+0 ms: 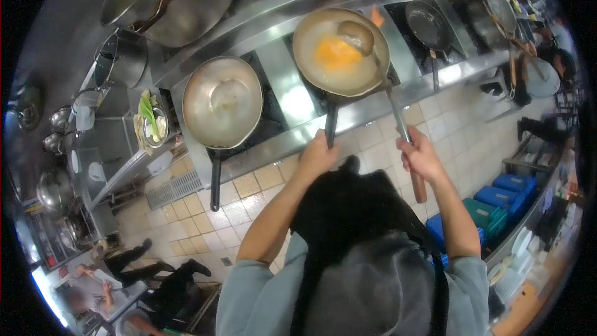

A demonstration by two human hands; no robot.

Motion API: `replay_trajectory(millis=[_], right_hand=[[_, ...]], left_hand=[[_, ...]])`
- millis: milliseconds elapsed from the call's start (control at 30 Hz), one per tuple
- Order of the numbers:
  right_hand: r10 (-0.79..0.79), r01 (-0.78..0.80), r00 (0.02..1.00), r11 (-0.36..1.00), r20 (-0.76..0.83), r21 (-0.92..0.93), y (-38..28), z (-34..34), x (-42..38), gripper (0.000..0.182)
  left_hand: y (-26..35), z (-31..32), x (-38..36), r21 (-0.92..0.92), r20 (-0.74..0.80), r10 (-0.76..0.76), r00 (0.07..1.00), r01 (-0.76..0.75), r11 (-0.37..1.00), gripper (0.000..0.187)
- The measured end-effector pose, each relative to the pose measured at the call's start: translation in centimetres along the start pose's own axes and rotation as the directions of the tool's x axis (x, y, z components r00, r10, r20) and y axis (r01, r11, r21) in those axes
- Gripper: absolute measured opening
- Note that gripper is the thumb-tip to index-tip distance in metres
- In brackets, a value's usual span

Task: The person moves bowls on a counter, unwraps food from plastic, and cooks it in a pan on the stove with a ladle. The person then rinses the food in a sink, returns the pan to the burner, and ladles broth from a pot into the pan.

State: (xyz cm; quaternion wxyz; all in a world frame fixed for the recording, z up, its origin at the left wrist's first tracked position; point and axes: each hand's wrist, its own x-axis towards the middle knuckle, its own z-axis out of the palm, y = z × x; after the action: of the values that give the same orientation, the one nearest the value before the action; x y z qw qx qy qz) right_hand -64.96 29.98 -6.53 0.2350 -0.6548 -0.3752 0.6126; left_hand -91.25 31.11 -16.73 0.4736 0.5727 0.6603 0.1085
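Presently, the left hand, at the centre of the frame, has its fingers closed round the black handle of a wide pan. Said pan sits on the stove at upper centre and contains pale liquid with a yellow-orange mass. The right hand, right of centre, has its fingers curled round the shaft of a ladle; the wooden end projects below the grip, and the bowl rests inside the pan, beside the mass. Noted also: a second pan, left of centre, and a small dark pan, upper right.
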Motion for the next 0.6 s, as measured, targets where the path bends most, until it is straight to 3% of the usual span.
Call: replay_trajectory(millis=[133, 200, 267, 400, 533, 600], right_hand=[[0.053, -0.068, 0.995, 0.983, 0.088, 0.171, -1.2, 0.3, -1.4, 0.036], [0.126, -0.192, 0.971, 0.917, 0.201, 0.350, -2.1, 0.4, -1.7, 0.037], [0.137, -0.230, 0.962, 0.872, 0.238, 0.432, -2.0, 0.4, -1.7, 0.037], [0.108, -0.298, 0.936, 0.750, 0.335, 0.591, -1.3, 0.4, -1.4, 0.038], [0.079, -0.227, 0.955, 0.815, 0.286, 0.534, -1.5, 0.6, -2.0, 0.037], [0.022, -0.109, 0.975, 0.912, 0.220, 0.394, -2.1, 0.7, -2.5, 0.036]], left_hand=[[-2.0, 0.0, 0.3, -0.139, 0.078, 0.057, 0.995, -0.046, 0.989, 0.031], [-2.2, -0.9, 0.5, -0.162, 0.093, 0.089, 0.992, -0.073, 0.984, 0.030], [-1.7, -2.3, 0.6, 0.038, -0.033, 0.117, 0.993, -0.116, 0.992, 0.034], [-0.9, -4.8, 0.1, 0.136, -0.126, 0.045, 0.991, -0.028, 0.990, 0.036], [-1.5, -5.3, 0.2, 0.193, -0.145, 0.035, 0.989, -0.007, 0.981, 0.036], [-1.3, -5.4, -0.1, 0.131, -0.196, 0.044, 0.980, -0.018, 0.991, 0.040]])
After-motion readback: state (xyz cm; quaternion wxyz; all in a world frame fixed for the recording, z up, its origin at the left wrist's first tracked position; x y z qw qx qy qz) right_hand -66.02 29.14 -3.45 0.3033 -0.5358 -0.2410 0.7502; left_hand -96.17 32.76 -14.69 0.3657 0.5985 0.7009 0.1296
